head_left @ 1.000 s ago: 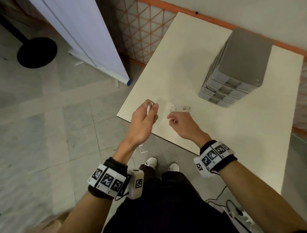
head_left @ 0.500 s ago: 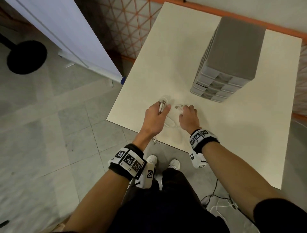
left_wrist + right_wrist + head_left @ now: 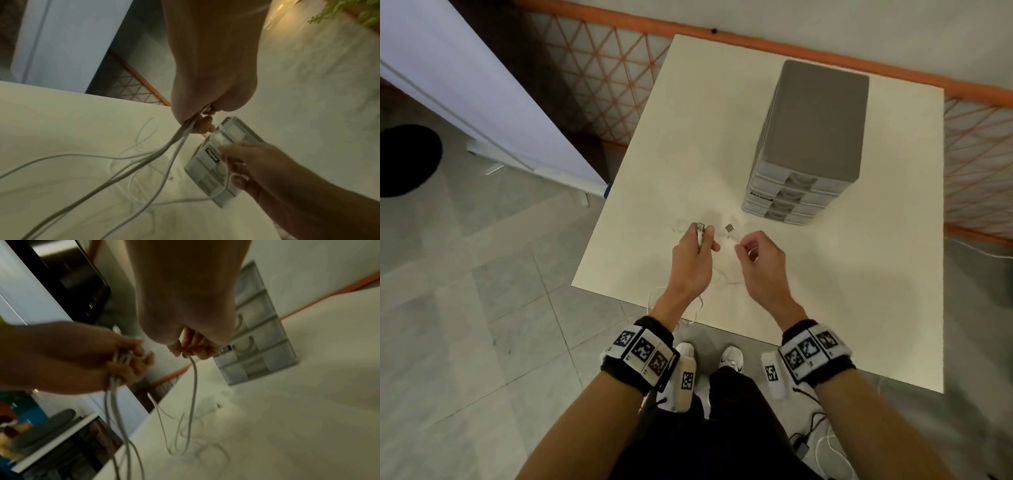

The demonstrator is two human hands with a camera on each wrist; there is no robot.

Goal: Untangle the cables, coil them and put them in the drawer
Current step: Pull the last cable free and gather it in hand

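Cables (image 3: 722, 274), thin and white, tangled on the table (image 3: 859, 308) just in front of the drawer unit (image 3: 815, 137), some strands trailing off the near edge. Left of the drawer unit's front: left hand (image 3: 693, 258), fingers (image 3: 131, 368) curled round a bunch of strands, one plug (image 3: 700, 226) poking up past the knuckles. Nearer the drawer unit, still in front of it: right hand (image 3: 760, 263), fingers (image 3: 197, 350) pinching a single strand, its plug (image 3: 729, 228) sticking up. All four drawers closed.
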